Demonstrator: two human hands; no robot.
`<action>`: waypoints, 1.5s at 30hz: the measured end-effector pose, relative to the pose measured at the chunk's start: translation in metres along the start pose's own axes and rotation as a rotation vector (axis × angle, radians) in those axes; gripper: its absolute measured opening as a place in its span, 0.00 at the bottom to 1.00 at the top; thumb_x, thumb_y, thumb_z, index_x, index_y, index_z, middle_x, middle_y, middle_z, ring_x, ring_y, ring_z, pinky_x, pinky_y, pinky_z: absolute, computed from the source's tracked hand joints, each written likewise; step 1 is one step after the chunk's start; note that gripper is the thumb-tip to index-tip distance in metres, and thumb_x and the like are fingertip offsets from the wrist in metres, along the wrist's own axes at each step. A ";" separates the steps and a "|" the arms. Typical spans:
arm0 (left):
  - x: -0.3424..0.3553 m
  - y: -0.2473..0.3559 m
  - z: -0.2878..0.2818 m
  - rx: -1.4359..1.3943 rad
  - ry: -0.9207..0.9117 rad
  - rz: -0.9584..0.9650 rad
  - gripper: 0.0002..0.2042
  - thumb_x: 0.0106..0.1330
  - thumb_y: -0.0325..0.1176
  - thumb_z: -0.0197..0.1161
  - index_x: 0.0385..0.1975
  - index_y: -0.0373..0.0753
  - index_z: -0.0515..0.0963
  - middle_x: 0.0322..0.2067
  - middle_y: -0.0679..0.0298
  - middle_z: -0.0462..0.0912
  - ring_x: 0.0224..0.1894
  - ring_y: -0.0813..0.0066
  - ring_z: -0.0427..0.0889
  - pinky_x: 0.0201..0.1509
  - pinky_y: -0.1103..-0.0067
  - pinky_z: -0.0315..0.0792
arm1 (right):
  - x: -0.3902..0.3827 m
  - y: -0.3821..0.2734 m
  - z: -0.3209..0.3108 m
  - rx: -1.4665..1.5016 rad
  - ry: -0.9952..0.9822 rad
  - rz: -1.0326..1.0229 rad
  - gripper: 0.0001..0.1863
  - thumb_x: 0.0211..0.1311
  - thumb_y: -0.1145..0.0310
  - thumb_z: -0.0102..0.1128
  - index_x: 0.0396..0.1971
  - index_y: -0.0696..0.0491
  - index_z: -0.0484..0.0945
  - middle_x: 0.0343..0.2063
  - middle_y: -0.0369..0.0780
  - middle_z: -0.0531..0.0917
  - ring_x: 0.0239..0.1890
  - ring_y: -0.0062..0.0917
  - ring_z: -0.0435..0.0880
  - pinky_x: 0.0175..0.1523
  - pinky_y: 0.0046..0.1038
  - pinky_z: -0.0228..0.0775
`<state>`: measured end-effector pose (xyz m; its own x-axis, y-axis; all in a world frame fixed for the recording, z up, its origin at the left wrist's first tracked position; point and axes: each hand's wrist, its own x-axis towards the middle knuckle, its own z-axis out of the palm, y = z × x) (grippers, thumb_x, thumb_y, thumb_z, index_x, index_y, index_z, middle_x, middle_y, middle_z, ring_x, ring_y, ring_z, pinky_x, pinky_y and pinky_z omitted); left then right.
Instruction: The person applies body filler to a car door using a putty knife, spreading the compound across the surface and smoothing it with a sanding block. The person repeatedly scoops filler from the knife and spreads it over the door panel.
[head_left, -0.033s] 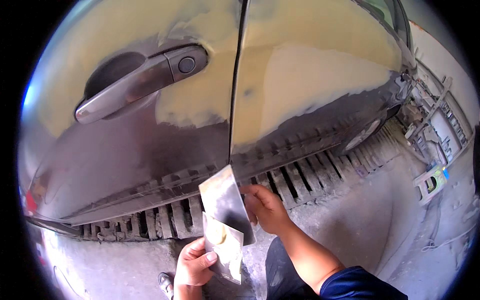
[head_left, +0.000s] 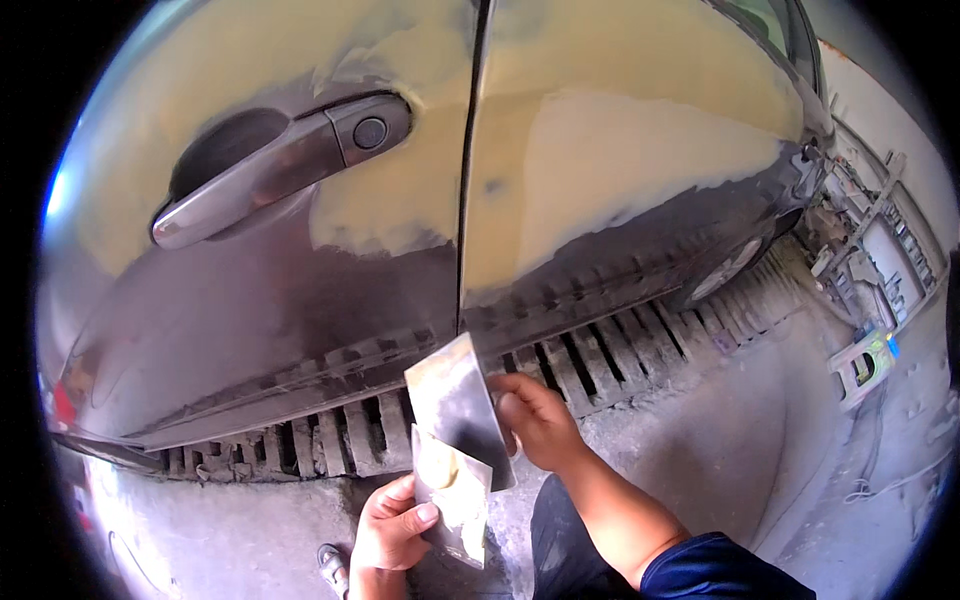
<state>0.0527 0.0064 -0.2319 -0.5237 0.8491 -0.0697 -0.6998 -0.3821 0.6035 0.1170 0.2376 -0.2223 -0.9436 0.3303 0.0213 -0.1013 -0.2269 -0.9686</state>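
Observation:
My left hand pinches the edge of a small flat putty plate, its thumb on the face. A lump of pale yellow putty lies near the plate's upper end. My right hand grips a larger, shiny metal putty spreader from its right edge, fingers partly behind it. The spreader's lower part sits behind the putty plate; whether they touch I cannot tell. Beyond both hands stands a dark car door with a grey handle. Yellowish filler coats this door and the neighbouring panel.
A slatted floor grate runs beneath the car's side. Over at the right are a pale rack with clutter and a light green-white object on the concrete floor. My sandalled foot shows at the bottom.
Both hands, with the putty plate and the spreader, have shifted very slightly to the right. My grip on each stays the same.

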 end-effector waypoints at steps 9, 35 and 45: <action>0.013 -0.020 0.039 0.008 0.110 0.287 0.21 0.66 0.24 0.60 0.59 0.34 0.69 0.52 0.58 0.80 0.53 0.63 0.80 0.60 0.67 0.74 | -0.030 -0.020 -0.043 0.069 0.078 -0.260 0.12 0.69 0.67 0.59 0.48 0.55 0.74 0.39 0.35 0.81 0.40 0.17 0.79 0.45 0.21 0.73; 0.034 -0.034 0.120 1.349 0.132 0.229 0.17 0.66 0.18 0.56 0.56 0.32 0.74 0.43 0.56 0.84 0.43 0.68 0.83 0.49 0.76 0.75 | -0.066 -0.112 -0.126 -0.226 -0.193 -0.595 0.18 0.65 0.75 0.60 0.54 0.55 0.78 0.51 0.42 0.83 0.56 0.29 0.81 0.60 0.31 0.71; 0.029 -0.008 0.088 0.609 0.025 0.182 0.16 0.70 0.20 0.57 0.56 0.27 0.71 0.49 0.59 0.82 0.52 0.76 0.77 0.58 0.80 0.69 | -0.018 -0.107 -0.099 -0.923 -0.608 -0.656 0.25 0.52 0.76 0.62 0.53 0.54 0.80 0.59 0.46 0.76 0.58 0.41 0.78 0.62 0.38 0.69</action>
<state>0.0859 0.0659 -0.1688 -0.6245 0.7786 0.0623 -0.2006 -0.2370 0.9506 0.1758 0.3470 -0.1437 -0.8163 -0.3864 0.4293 -0.5750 0.6145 -0.5402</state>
